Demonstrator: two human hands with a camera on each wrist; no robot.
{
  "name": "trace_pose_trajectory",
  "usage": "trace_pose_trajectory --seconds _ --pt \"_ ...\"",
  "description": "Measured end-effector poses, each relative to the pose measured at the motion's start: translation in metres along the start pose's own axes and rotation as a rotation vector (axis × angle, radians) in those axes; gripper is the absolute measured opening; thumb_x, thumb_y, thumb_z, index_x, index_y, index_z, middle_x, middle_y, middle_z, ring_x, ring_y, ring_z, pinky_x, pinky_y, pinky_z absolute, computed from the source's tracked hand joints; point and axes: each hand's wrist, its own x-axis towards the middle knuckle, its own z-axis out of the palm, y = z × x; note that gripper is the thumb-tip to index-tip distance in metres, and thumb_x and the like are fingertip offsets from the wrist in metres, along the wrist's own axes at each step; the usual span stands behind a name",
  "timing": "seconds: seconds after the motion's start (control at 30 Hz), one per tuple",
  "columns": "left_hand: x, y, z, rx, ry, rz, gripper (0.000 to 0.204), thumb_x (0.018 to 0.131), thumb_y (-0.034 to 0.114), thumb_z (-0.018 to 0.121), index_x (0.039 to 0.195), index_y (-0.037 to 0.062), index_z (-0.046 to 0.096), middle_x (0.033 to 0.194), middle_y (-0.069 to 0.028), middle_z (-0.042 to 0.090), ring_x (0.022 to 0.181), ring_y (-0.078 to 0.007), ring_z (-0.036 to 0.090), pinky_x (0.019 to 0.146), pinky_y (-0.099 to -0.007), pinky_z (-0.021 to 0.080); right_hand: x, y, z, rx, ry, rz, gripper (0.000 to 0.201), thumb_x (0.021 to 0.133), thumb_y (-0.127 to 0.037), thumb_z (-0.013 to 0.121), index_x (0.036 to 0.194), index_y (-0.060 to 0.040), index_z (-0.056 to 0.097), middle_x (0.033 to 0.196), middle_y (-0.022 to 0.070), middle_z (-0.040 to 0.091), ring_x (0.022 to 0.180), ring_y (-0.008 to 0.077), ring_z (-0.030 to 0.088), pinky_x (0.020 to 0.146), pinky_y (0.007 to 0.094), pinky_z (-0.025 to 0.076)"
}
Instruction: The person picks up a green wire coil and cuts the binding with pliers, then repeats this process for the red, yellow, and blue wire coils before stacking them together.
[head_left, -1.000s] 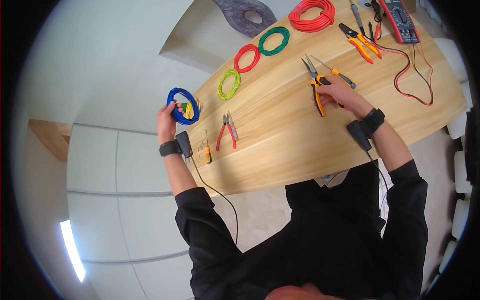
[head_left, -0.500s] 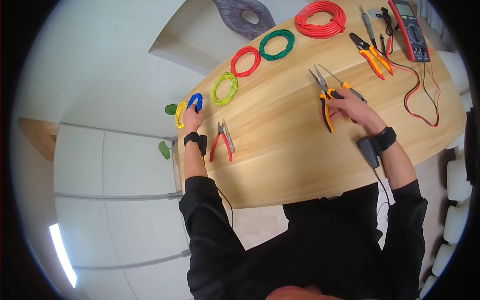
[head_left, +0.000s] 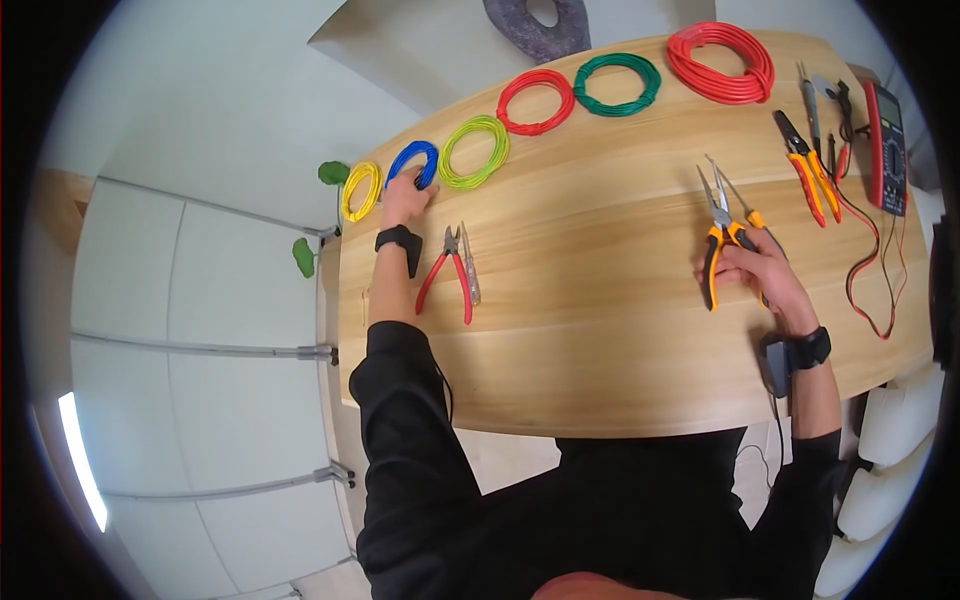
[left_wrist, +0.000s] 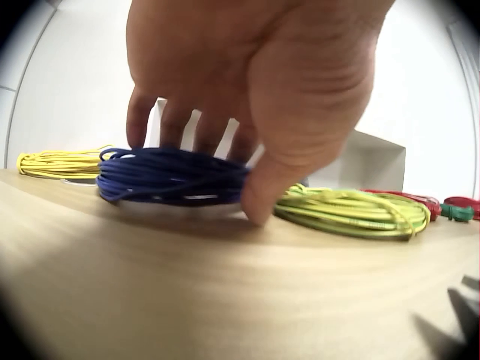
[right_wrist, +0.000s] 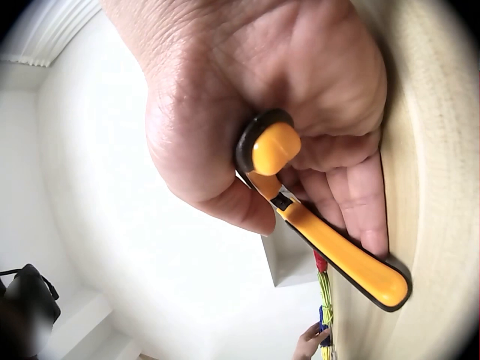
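My left hand [head_left: 407, 198] is at the blue wire coil [head_left: 412, 163] near the table's far left. In the left wrist view the thumb [left_wrist: 262, 191] is at one end of the coil and the fingers reach down behind it, the coil low over the wood. My right hand [head_left: 765, 272] grips long-nose pliers [head_left: 722, 215] with black and orange handles, jaws pointing away from me and slightly apart. In the right wrist view one orange handle [right_wrist: 345, 259] lies along the fingers. A screwdriver [head_left: 752, 214] lies partly hidden beside these pliers.
Yellow [head_left: 361, 192] and yellow-green [head_left: 474, 152] coils flank the blue one. Further right lie red [head_left: 535, 102], green [head_left: 617, 85] and large red [head_left: 720, 65] coils. Red-handled cutters [head_left: 449, 275], a clear-handled screwdriver [head_left: 471, 265], wire strippers [head_left: 808, 170] and a multimeter [head_left: 887, 150] are also on the table.
My left hand has carried the blue coil from beyond the table's left edge to between the yellow and yellow-green coils. The right hand keeps holding the long-nose pliers; the head view has shifted.
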Motion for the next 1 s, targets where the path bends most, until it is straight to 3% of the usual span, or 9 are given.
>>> trace_pose_trajectory --seconds 0.1,0.17,0.23,0.43,0.5,0.6,0.73,0.9,1.0 --pt "0.012 -0.039 -0.002 -0.182 0.133 -0.001 0.045 0.078 0.031 0.056 0.115 0.0051 0.054 0.104 -0.0238 0.057 0.098 -0.0360 0.055 0.084 -0.0381 0.043 -0.003 -0.003 0.004 -0.022 0.006 -0.025 0.029 0.081 -0.010 0.052 0.105 0.0057 0.047 0.087 0.0199 0.061 0.078 0.0266 0.063 0.070 0.0324 0.053" --pt "0.023 -0.073 -0.005 -0.139 0.203 -0.245 0.043 0.079 0.026 0.053 0.117 0.0052 0.052 0.108 -0.0235 0.055 0.101 -0.0362 0.053 0.086 -0.0390 0.042 -0.003 -0.003 0.004 -0.038 0.015 -0.019 0.029 0.081 -0.009 0.051 0.105 0.0062 0.047 0.086 0.0199 0.062 0.078 0.0263 0.063 0.070 0.0325 0.053" --pt "0.022 -0.099 -0.009 -0.056 0.166 -0.286 0.043 0.078 0.025 0.053 0.117 0.0059 0.052 0.108 -0.0216 0.056 0.102 -0.0351 0.053 0.086 -0.0395 0.043 -0.003 -0.002 0.004 -0.076 0.005 -0.029 0.025 0.084 -0.009 0.045 0.105 0.0037 0.046 0.086 0.0206 0.060 0.078 0.0285 0.062 0.070 0.0352 0.051" --pt "0.025 -0.138 0.016 0.096 0.046 -0.365 0.042 0.075 0.020 0.052 0.115 0.0101 0.052 0.106 -0.0198 0.057 0.102 -0.0340 0.053 0.083 -0.0405 0.044 -0.007 -0.010 0.016 -0.049 0.099 0.014 0.029 0.078 -0.005 0.049 0.105 0.0062 0.048 0.085 0.0192 0.062 0.078 0.0281 0.063 0.072 0.0345 0.050" --pt "0.026 -0.146 0.030 0.100 0.039 -0.339 0.034 0.074 0.018 0.053 0.106 0.0095 0.057 0.102 -0.0179 0.060 0.097 -0.0321 0.056 0.086 -0.0448 0.041 -0.007 -0.011 0.017 -0.042 0.116 0.021 0.029 0.078 -0.005 0.048 0.105 0.0064 0.048 0.084 0.0198 0.061 0.079 0.0292 0.062 0.072 0.0350 0.050" --pt "0.011 -0.103 0.007 0.284 0.006 -0.386 0.024 0.073 0.018 0.055 0.095 0.0101 0.061 0.094 -0.0145 0.063 0.091 -0.0299 0.059 0.088 -0.0502 0.035 -0.006 -0.002 0.006 -0.061 0.066 0.001 0.033 0.081 -0.011 0.049 0.109 0.0060 0.046 0.088 0.0215 0.061 0.081 0.0318 0.062 0.072 0.0375 0.051" --pt "0.013 -0.114 0.014 0.325 0.043 -0.377 0.016 0.071 0.017 0.056 0.085 0.0107 0.062 0.089 -0.0117 0.064 0.087 -0.0284 0.060 0.088 -0.0533 0.030 -0.006 0.000 0.004 -0.084 0.037 -0.019 0.036 0.084 -0.018 0.051 0.111 0.0051 0.045 0.090 0.0225 0.061 0.082 0.0333 0.062 0.071 0.0394 0.053" --pt "0.006 -0.131 -0.011 0.100 0.234 -0.397 0.017 0.075 0.018 0.054 0.086 0.0072 0.061 0.089 -0.0158 0.063 0.085 -0.0332 0.059 0.076 -0.0461 0.042 -0.005 -0.004 0.008 -0.095 0.024 -0.031 0.033 0.084 -0.015 0.049 0.110 0.0041 0.045 0.089 0.0217 0.060 0.080 0.0323 0.062 0.070 0.0383 0.053" --pt "-0.003 -0.137 -0.045 -0.021 0.211 -0.319 0.020 0.080 0.018 0.052 0.088 0.0014 0.060 0.086 -0.0152 0.064 0.081 -0.0304 0.061 0.070 -0.0404 0.046 -0.006 -0.008 0.014 -0.080 0.036 -0.033 0.031 0.081 -0.012 0.050 0.107 0.0050 0.047 0.085 0.0201 0.061 0.078 0.0292 0.062 0.069 0.0351 0.052"
